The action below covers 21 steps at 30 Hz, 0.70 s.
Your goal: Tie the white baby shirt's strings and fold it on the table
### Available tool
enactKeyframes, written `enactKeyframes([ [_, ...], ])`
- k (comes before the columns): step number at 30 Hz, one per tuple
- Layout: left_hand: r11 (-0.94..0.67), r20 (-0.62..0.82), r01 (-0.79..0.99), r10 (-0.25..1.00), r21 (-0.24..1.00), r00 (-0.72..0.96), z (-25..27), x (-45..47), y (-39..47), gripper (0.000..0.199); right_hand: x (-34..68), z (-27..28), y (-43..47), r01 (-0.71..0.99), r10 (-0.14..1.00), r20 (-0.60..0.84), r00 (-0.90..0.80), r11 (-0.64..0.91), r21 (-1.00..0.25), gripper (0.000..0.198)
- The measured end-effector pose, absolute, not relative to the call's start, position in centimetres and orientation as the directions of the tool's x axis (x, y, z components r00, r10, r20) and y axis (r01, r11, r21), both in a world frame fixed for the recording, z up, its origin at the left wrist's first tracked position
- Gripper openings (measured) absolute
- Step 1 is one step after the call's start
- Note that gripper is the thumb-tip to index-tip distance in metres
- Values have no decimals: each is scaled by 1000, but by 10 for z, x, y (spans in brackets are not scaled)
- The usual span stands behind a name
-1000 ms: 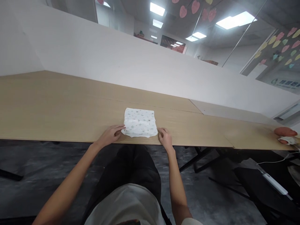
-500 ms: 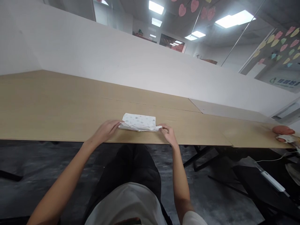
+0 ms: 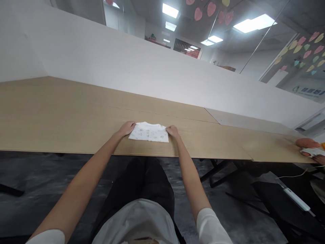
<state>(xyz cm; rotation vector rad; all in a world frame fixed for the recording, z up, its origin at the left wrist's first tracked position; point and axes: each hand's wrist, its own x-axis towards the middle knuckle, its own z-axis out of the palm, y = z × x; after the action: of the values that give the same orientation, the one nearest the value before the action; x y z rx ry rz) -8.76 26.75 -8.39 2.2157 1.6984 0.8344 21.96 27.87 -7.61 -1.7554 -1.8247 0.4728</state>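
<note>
Seemingly pinching a folded white cloth (image 3: 149, 133) at its far corners, left hand (image 3: 128, 128), right hand (image 3: 173, 131)

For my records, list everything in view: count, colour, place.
Patterned cloth: one, white, between the hands
Tabletop: one joined run, wood-coloured, across the middle
Wall: one, white, behind the tabletop
Glass: count unclear, transparent, above the wall
Ceiling lights: several, white, top of view
Heart-shaped notes: many, mixed pastels, top and right
Rounded object: one, reddish-orange, tabletop's far right
Another person's hand: one, partly visible, right edge
Slim bar: one, white, lower right
Floor: one, dark grey, below
Trousers: one pair, black, bottom centre
Top: one, pale, bottom
Left hand: one, bare, cloth's far left corner
Right hand: one, bare, cloth's far right corner
</note>
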Motion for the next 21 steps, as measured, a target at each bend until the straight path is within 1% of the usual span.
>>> enactKeyframes([
  [2, -304, 322, 801, 935, 516, 148, -92, -87, 270, 34, 219, -85, 282, 808, 980, 196, 13, 105, -579, 14],
  [5, -300, 347, 806, 929, 511, 127, -99, -88, 270, 38, 218, -96, 285, 802, 962, 272, -8, 169, -573, 20],
  [9, -291, 362, 811, 926, 507, 107, -103, -90, 268, 41, 219, -104, 285, 747, 948, 319, -16, 223, -626, 28],
  [12, -287, 365, 806, 926, 517, 95, -105, -92, 268, 41, 219, -105, 283, 717, 944, 326, -44, 257, -648, 29],
  [16, -297, 369, 770, 925, 565, 86, -108, -95, 268, 42, 219, -105, 281, 718, 930, 366, -41, 282, -636, 30],
  [19, -308, 377, 725, 923, 616, 72, -109, -97, 268, 40, 219, -107, 280, 676, 910, 405, -94, 357, -645, 36],
  [21, -304, 375, 708, 925, 637, 60, -109, -97, 268, 39, 220, -108, 280, 625, 909, 393, -135, 386, -678, 35],
])
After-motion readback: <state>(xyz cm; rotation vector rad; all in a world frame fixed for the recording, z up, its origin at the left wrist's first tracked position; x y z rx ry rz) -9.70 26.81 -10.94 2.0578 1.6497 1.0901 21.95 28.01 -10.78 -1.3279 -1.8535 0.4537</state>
